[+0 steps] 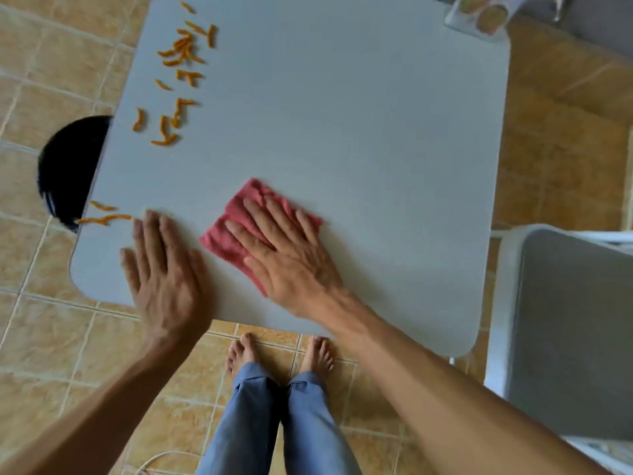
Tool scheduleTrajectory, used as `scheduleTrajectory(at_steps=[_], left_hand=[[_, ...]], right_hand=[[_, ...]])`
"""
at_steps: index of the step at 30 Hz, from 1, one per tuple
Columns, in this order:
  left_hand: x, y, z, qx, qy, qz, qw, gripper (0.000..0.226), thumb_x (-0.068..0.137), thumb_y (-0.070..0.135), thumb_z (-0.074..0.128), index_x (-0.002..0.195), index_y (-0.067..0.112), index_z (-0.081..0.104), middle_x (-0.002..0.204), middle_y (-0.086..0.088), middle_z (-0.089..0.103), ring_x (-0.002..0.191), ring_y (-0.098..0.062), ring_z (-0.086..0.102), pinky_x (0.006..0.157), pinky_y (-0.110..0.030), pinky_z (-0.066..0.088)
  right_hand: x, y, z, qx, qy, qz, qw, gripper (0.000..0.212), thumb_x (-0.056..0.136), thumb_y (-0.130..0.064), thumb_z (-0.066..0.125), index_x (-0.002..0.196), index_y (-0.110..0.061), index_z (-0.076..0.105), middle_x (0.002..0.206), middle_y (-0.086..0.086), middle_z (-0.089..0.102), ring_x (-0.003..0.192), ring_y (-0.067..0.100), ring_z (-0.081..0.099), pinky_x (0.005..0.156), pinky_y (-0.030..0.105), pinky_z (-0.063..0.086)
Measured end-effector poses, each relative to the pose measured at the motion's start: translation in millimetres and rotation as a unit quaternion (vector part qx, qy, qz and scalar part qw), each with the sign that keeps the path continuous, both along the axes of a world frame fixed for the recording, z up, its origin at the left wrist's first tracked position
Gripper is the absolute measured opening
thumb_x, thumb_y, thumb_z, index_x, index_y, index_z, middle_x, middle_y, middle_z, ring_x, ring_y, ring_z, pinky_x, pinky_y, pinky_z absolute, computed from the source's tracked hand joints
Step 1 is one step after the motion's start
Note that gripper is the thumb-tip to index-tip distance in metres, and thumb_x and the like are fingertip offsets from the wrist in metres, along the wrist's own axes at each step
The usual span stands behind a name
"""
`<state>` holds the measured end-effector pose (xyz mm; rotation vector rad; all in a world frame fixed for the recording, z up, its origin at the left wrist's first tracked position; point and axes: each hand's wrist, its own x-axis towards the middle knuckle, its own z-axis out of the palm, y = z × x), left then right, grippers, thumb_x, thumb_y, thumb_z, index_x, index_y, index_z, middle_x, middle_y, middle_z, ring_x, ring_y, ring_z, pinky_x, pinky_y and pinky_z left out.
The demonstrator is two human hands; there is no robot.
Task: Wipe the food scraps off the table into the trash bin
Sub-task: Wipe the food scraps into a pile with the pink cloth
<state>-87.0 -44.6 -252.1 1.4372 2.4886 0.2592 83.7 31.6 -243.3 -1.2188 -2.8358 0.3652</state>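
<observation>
Orange food scraps (178, 77) lie scattered along the left side of the grey table (342, 114), with a few more scraps (102, 217) at the left edge near the front corner. A black trash bin (68, 166) stands on the floor under that left edge, partly hidden by the tabletop. My right hand (284, 255) lies flat, fingers spread, on a red cloth (236, 221) near the table's front. My left hand (164, 272) rests flat and empty on the table beside the cloth, its fingertips close to the edge scraps.
A grey chair (565, 330) stands at the right of the table. A clear plastic package (479, 15) sits on the far right corner. My bare feet (277, 354) are on the tiled floor just before the table's front edge. A white cord (154, 459) lies on the floor.
</observation>
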Motion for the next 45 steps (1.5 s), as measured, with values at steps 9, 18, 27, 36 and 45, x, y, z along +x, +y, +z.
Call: scheduleTrajectory(at_steps=[9,18,27,36,45], left_hand=[[95,27,16,0.038,-0.059,-0.046,0.996,0.061,0.100,0.030,0.021,0.153,0.001,0.013,0.163,-0.016,0.006,0.152,-0.026,-0.001,0.120,-0.045,-0.008],[169,18,3,0.014,-0.028,-0.134,0.991,0.061,0.102,0.032,0.024,0.155,0.005,0.009,0.164,-0.012,0.003,0.152,-0.024,-0.003,0.123,-0.047,0.001],[173,21,6,0.006,-0.016,-0.129,0.992,0.062,0.101,0.033,0.022,0.155,0.005,0.008,0.165,-0.011,0.001,0.152,-0.023,-0.006,0.123,-0.046,-0.001],[170,20,6,0.011,-0.026,-0.127,0.991,0.061,0.102,0.033,0.019,0.155,0.005,0.007,0.165,-0.011,0.002,0.152,-0.023,-0.005,0.123,-0.046,0.000],[156,17,8,0.075,-0.098,-0.130,0.984,0.054,0.102,0.020,0.026,0.152,0.001,0.020,0.163,-0.014,0.015,0.152,-0.024,0.006,0.124,-0.044,0.004]], right_hand=[[40,-34,1,-0.006,0.027,-0.196,0.980,0.054,0.106,-0.036,0.035,0.159,-0.027,0.029,0.168,0.004,0.020,0.156,0.028,0.013,0.123,0.052,0.016],[157,-51,0,0.021,-0.032,-0.519,0.854,0.055,0.107,-0.036,0.028,0.159,-0.018,0.027,0.167,0.016,0.019,0.156,0.035,0.014,0.123,0.057,0.015],[229,-74,5,-0.034,-0.052,-0.374,0.925,0.058,0.108,-0.034,0.021,0.162,-0.018,0.008,0.170,0.010,0.000,0.157,0.028,-0.002,0.124,0.056,0.014],[200,-89,17,-0.053,-0.056,-0.109,0.991,0.057,0.107,-0.043,0.009,0.162,-0.026,0.007,0.171,0.002,-0.005,0.157,0.022,-0.007,0.127,0.047,-0.003],[108,-103,5,-0.022,0.015,-0.416,0.909,0.057,0.102,-0.029,0.038,0.158,-0.015,0.031,0.166,0.021,0.018,0.155,0.039,0.011,0.125,0.058,0.011]])
